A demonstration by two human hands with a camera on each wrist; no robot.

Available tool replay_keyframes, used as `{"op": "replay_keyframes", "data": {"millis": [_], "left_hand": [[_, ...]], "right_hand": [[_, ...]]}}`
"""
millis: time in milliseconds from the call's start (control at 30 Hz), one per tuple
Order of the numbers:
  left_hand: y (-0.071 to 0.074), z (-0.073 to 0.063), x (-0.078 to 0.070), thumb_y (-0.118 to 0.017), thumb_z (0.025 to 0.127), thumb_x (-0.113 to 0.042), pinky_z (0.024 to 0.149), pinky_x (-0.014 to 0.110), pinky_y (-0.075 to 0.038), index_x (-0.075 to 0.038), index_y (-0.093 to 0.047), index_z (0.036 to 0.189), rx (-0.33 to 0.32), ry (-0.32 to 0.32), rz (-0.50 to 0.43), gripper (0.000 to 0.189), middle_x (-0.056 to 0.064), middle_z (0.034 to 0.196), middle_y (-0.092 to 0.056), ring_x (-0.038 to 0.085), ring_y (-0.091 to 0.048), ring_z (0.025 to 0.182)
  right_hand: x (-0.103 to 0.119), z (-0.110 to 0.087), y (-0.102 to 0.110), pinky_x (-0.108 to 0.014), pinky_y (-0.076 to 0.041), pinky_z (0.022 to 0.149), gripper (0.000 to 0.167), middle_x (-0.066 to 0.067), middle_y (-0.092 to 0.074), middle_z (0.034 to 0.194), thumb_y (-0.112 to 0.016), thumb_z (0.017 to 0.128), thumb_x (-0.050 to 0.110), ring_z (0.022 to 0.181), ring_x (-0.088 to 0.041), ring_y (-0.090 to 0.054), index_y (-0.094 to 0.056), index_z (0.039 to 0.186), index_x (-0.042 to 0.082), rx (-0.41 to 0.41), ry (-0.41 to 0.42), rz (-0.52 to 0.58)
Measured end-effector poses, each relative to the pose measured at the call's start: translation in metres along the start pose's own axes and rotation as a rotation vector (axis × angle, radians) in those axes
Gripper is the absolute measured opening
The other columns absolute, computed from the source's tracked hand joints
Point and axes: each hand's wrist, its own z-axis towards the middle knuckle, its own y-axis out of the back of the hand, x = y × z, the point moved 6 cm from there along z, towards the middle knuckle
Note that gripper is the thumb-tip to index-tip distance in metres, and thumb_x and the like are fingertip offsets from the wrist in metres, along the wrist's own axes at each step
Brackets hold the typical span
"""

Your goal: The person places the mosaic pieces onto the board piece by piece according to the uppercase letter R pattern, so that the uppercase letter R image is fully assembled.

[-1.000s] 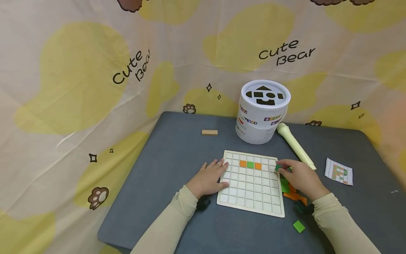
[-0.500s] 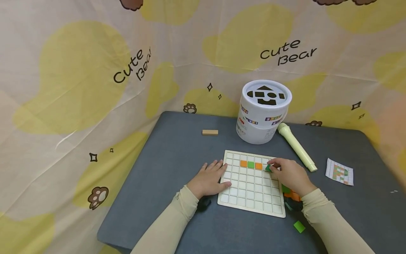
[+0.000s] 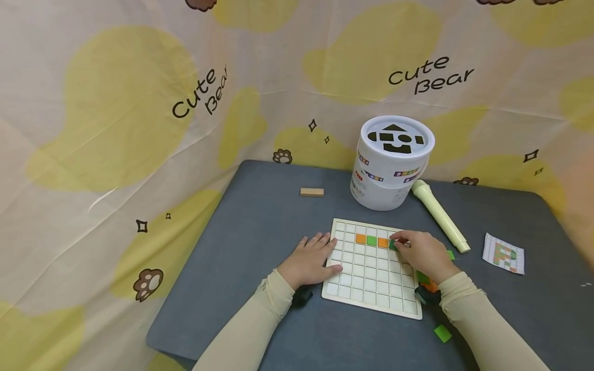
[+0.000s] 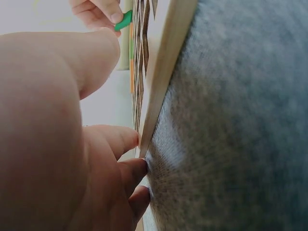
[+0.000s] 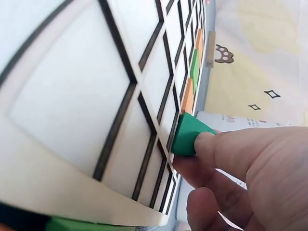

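A pale grid board (image 3: 362, 284) with white squares lies on the table. Near its far edge, an orange tile (image 3: 361, 238), a light green tile (image 3: 372, 240) and another orange tile (image 3: 382, 242) sit side by side in one row. My right hand (image 3: 424, 255) pinches a dark green tile (image 5: 187, 137) between thumb and fingers. That tile is tilted, right beside the end of the row, close over the grid. My left hand (image 3: 307, 263) is spread out, its fingers and thumb resting at the board's left edge.
Green and orange tiles (image 3: 423, 278) lie right of the board, partly hidden by my right arm. A light green tile (image 3: 443, 333) lies nearer. Behind stand a white bucket (image 3: 387, 183) and a wooden block (image 3: 312, 192); a pale yellow stick (image 3: 441, 216) and pattern card (image 3: 504, 253) lie right.
My right hand has carried the dark green tile leftward from the board's right edge to the end of the coloured row. The left hand has stayed at the board's edge.
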Motion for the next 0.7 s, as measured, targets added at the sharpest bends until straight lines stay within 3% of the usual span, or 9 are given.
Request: {"op": "replay_keyframes", "data": {"millis": [333, 567, 700], "left_hand": [[-0.001, 0.0, -0.001, -0.043, 0.107, -0.068, 0.129, 0.055, -0.013, -0.019, -0.025, 0.172, -0.002, 0.005, 0.037, 0.083, 0.004, 0.177, -0.019, 0.025, -0.014, 0.163], [0.001, 0.0, -0.002, -0.044, 0.108, -0.067, 0.129, 0.055, -0.013, -0.019, -0.023, 0.172, 0.0, 0.003, 0.028, 0.083, 0.004, 0.177, -0.018, 0.025, -0.014, 0.163], [0.0, 0.0, 0.0, -0.045, 0.108, -0.067, 0.129, 0.054, -0.013, -0.019, -0.023, 0.172, 0.002, 0.007, 0.025, 0.083, 0.004, 0.177, -0.018, 0.024, -0.013, 0.163]], "right_hand": [[0.0, 0.002, -0.003, -0.054, -0.058, 0.08, 0.015, -0.014, -0.075, 0.118, -0.076, 0.101, 0.015, 0.106, -0.035, -0.071, -0.084, 0.113, 0.014, -0.02, 0.02, -0.033], [-0.013, -0.016, 0.03, -0.039, -0.051, 0.063, 0.025, -0.015, -0.075, 0.113, -0.07, 0.105, 0.023, 0.08, -0.023, -0.063, -0.079, 0.123, 0.008, -0.047, -0.012, 0.039], [-0.035, -0.031, 0.037, -0.049, -0.056, 0.07, 0.036, -0.019, -0.074, 0.116, -0.076, 0.099, 0.023, 0.088, -0.029, -0.066, -0.075, 0.129, 0.003, 0.061, -0.036, -0.045]]}}
